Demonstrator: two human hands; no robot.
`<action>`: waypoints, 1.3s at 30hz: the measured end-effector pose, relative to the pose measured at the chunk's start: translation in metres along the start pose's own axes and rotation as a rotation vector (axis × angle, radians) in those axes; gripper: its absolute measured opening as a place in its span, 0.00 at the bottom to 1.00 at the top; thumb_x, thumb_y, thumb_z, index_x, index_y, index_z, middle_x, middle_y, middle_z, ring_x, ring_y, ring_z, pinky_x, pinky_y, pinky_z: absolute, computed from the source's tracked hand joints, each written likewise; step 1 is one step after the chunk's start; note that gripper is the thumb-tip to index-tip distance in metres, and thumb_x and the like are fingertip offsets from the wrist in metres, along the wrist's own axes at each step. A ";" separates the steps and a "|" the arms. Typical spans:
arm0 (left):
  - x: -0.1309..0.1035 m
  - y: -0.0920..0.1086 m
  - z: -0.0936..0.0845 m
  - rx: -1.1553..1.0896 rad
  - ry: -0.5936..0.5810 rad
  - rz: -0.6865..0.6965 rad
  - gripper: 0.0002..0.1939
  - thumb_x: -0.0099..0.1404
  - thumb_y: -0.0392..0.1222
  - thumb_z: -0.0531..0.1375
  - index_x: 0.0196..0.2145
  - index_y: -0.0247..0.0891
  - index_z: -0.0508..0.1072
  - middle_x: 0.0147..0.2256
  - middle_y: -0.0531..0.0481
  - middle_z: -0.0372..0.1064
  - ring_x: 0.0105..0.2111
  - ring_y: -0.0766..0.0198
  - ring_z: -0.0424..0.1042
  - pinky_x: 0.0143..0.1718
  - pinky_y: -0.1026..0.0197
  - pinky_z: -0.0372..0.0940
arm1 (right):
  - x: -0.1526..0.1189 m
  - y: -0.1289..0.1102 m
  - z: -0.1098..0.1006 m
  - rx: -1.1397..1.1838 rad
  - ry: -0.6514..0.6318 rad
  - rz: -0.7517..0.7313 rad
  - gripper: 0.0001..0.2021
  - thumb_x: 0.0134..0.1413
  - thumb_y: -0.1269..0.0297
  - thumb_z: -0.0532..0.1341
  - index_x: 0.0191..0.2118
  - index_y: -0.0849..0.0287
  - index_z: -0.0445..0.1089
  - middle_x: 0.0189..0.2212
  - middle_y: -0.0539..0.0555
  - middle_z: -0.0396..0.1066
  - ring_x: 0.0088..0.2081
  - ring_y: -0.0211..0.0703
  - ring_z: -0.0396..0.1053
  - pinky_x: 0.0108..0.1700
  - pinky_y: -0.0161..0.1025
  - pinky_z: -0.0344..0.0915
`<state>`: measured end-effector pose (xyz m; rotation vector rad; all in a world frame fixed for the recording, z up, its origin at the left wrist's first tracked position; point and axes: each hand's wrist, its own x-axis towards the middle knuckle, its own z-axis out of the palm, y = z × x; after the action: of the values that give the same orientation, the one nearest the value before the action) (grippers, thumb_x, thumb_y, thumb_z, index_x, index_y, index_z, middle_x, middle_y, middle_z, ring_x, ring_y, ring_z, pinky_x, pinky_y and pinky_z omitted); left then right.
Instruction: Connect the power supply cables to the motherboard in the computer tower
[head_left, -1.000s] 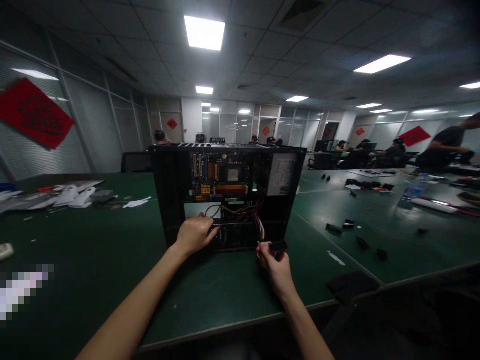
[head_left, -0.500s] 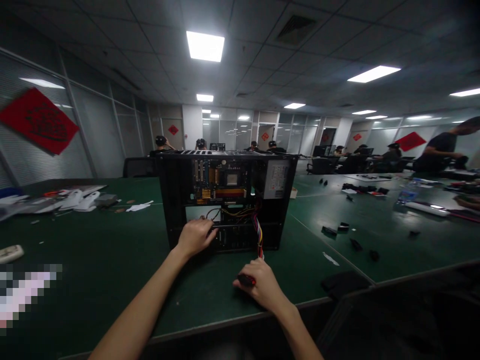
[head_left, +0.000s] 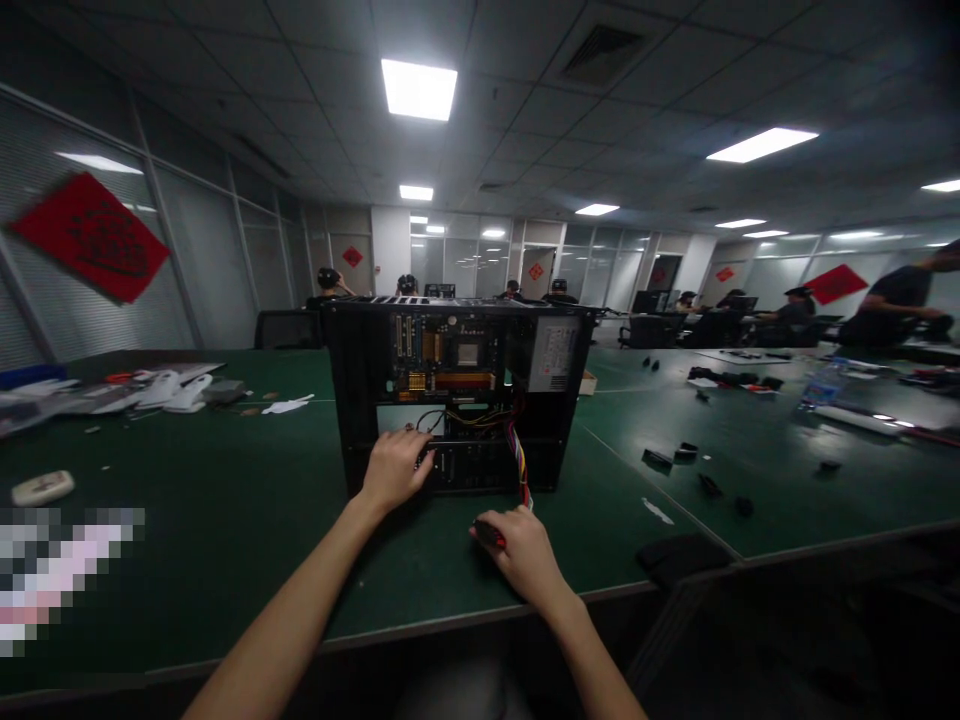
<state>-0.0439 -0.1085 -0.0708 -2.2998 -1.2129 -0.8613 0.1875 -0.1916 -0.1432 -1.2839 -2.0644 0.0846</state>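
A black computer case (head_left: 457, 482) stands on the green table with its open side towards me. Inside it show a motherboard (head_left: 420, 345) and a power supply (head_left: 553, 355). My left hand (head_left: 394, 468) is closed over the case's lower crossbar, its fingertips partly hidden behind it. My right hand (head_left: 523, 552), in a fist in front of the case, grips a black-and-red tool handle (head_left: 489, 533); the rest of the tool is hidden. A bundle of coloured cables (head_left: 519, 465) hangs from the case and passes down behind that hand.
White papers and plastic bags (head_left: 176, 390) lie to the left, near a pale computer mouse (head_left: 43, 488). Several small black parts (head_left: 658, 460) are scattered on the right, with a plastic bottle (head_left: 817, 388) beyond. A person (head_left: 892, 305) stands at far right; others sit behind.
My right hand has risen slightly towards the case, still gripping the handle. My left hand stays at the crossbar. The whole view has shifted a little.
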 end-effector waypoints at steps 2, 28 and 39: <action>-0.002 0.002 -0.002 -0.060 0.042 -0.010 0.14 0.70 0.40 0.54 0.50 0.36 0.71 0.47 0.41 0.72 0.48 0.52 0.70 0.49 0.47 0.63 | 0.005 0.000 -0.001 0.193 0.049 0.047 0.16 0.65 0.51 0.56 0.40 0.56 0.75 0.32 0.55 0.76 0.33 0.44 0.68 0.39 0.39 0.58; 0.123 0.012 -0.107 -0.166 0.340 0.434 0.12 0.69 0.38 0.59 0.50 0.35 0.70 0.42 0.45 0.74 0.41 0.62 0.75 0.44 0.60 0.71 | 0.189 -0.060 -0.138 0.564 0.363 -0.161 0.19 0.65 0.54 0.55 0.56 0.55 0.70 0.39 0.53 0.77 0.40 0.45 0.75 0.42 0.41 0.72; 0.129 0.009 -0.081 0.000 0.563 0.577 0.10 0.69 0.40 0.59 0.47 0.35 0.69 0.39 0.46 0.75 0.40 0.62 0.75 0.43 0.59 0.69 | 0.179 -0.047 -0.161 0.488 0.200 -0.287 0.17 0.63 0.63 0.56 0.54 0.54 0.73 0.48 0.51 0.75 0.53 0.47 0.70 0.59 0.48 0.64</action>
<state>-0.0071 -0.0860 0.0758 -2.0185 -0.2883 -1.1509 0.1979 -0.1175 0.0901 -0.6675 -1.8786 0.2972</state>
